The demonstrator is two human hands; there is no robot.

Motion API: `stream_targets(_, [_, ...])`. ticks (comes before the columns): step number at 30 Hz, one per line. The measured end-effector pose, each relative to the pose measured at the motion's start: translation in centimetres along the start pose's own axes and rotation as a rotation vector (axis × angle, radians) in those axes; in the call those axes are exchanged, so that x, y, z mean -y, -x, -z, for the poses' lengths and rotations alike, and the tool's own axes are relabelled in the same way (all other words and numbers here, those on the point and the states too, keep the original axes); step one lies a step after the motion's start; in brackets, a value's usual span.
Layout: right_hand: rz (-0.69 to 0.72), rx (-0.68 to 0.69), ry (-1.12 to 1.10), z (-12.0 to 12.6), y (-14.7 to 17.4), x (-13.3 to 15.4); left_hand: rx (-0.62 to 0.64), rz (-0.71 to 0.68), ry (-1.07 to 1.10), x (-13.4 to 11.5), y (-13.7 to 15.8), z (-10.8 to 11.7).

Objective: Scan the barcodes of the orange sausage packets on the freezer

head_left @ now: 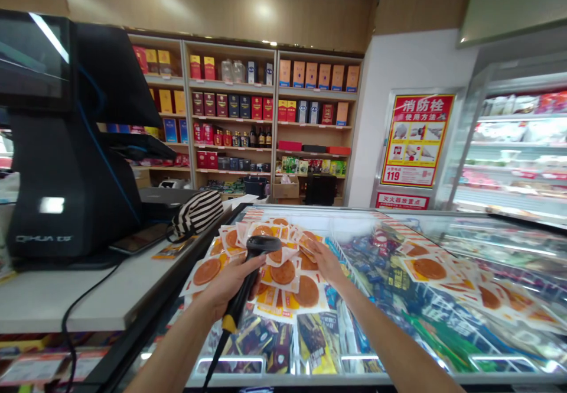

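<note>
Left hand (pixel 231 278) curled round smooth black scanner (pixel 246 286), right hand (pixel 326 263) spread at flat plastic packets (pixel 282 273).

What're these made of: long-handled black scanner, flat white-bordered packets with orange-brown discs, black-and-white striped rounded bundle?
Scanner: likely hard plastic, satin; slight sheen up top.
Packets: probably smooth plastic film; translucent-looking borders, paper possible.
Bundle: seemingly matte fabric; soft, rounded shape.

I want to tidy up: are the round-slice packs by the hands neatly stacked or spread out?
Spread out: the packs overlap at differing angles across the freezer top.
</note>
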State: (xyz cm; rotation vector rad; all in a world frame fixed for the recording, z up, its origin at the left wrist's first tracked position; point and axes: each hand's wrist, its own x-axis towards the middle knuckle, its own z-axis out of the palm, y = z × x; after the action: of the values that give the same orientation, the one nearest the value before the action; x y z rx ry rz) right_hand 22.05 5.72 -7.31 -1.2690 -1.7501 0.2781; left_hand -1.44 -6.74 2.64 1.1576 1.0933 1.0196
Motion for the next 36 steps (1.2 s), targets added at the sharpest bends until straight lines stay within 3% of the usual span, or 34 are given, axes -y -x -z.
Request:
stream_targets(3, [-0.043, -0.041, 0.08, 2.5, 0.4, -1.6, 0.024, -0.006, -0.021, -0.3, 0.2, -1.5])
stream_targets(6, [-0.081, -0.05, 0.25, 7.4, 1.4, -4.0, 0.067, 0.003, -0.009, -0.3, -0.1, -3.3])
stream_targets(12, [-0.274, 0.064, 0.892, 19.0, 4.6, -9.4, 0.203, 0.039, -0.022, 0.4, -1.9, -6.3])
stream_targets(16, [-0.348, 0.162, 1.048, 22.7, 6.1, -11.6, 0.233, 0.057, -0.033, 0.5, -2.5, -8.1])
stream_targets(23, [-0.153, 0.142, 1.103, 22.6, 7.4, -12.4, 0.31, 0.086, 0.012, 0.0, -2.6, -10.2])
stream_targets(26, [-0.157, 0.079, 1.012, 22.2, 7.5, -12.0, 0.31, 0.091, 0.014, 0.2, -2.9, -10.3])
stream_targets(29, [-0.254, -0.121, 0.71, 21.9, 6.6, -10.9, 0.329, 0.088, 0.028, 0.7, -3.4, -10.1])
stream_targets(33, [-0.485, -0.542, -0.021, 20.1, 4.5, -8.6, 0.35, 0.083, 0.042, 1.1, -3.8, -9.9])
stream_targets(36, [-0.566, -0.573, -0.321, 17.4, 3.2, -7.4, 0.356, 0.077, 0.041, 1.2, -3.7, -9.9])
